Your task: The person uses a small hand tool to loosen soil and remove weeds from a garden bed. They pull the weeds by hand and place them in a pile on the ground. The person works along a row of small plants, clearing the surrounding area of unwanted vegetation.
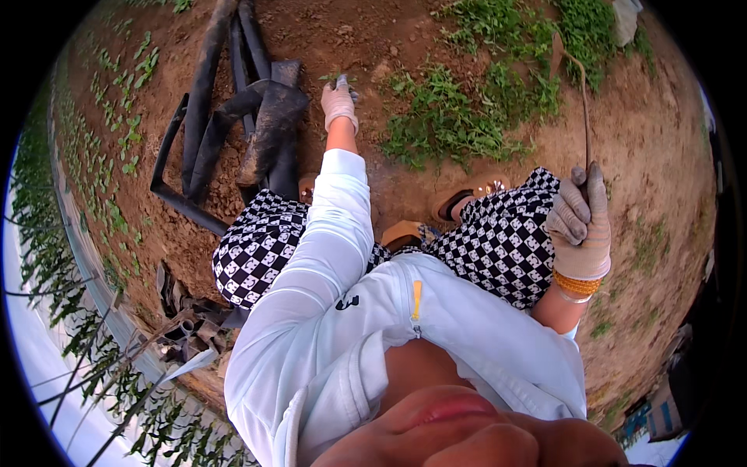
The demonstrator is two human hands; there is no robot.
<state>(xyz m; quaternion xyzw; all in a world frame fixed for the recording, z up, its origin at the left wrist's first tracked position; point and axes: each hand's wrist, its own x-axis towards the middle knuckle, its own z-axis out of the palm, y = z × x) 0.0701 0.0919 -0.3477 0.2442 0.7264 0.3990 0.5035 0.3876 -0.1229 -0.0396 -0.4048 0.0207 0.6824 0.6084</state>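
My left hand [339,106], in a pale glove with grey fingertips, reaches down to the brown soil just right of the black pipes. Its fingers are drawn together, with a few green sprigs beside the tips; whether they pinch any is too small to tell. My right hand [580,212], gloved the same way, is wrapped round the lower end of a hand hoe [585,109]. The hoe's thin handle bends at the top toward a flat, rusty blade, which hangs by the green weeds [459,109].
Black pipes [206,93] lie bent and piled at the left, close to my knee. Seedlings [117,117] grow in the soil beyond them. Dark scraps [187,323] are heaped at the lower left. A pale bag [626,19] lies at the far right.
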